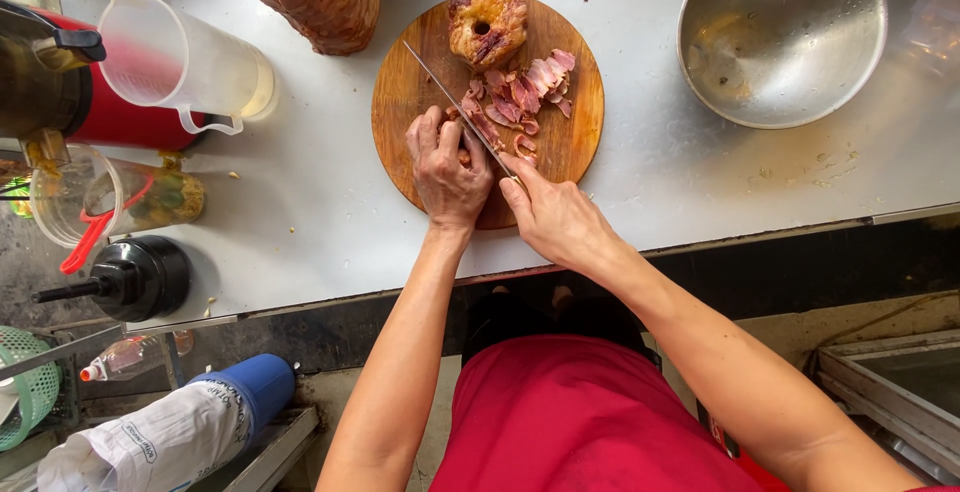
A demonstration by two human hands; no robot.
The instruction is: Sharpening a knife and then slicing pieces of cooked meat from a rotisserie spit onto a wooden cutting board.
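A dull steel counter (300,192), scuffed and dotted with crumbs, fills the upper part of the view; below its front edge a dark gap and a concrete floor are seen. A round wooden cutting board (400,92) lies on the counter at 12 o'clock. On it, a chunk of roasted meat (487,22) sits at the far edge, and pink slices (525,87) are piled just beside it toward the middle.

The left hand (447,172) is pressed flat on the board's near part, fingers curled over a piece of meat that is mostly hidden. The right hand (555,217) is closed around the handle of a knife (455,97), whose long blade is laid across the board toward 11 o'clock.

A steel bowl (780,37) stands at 2 o'clock. At 10 o'clock a clear plastic jug (180,62) leans against a red cylinder (125,117). A black squeeze bottle (140,277) lies at 9 o'clock. At 7 o'clock, below the counter, a blue-capped bottle wrapped in white printed plastic (180,432) is seen.
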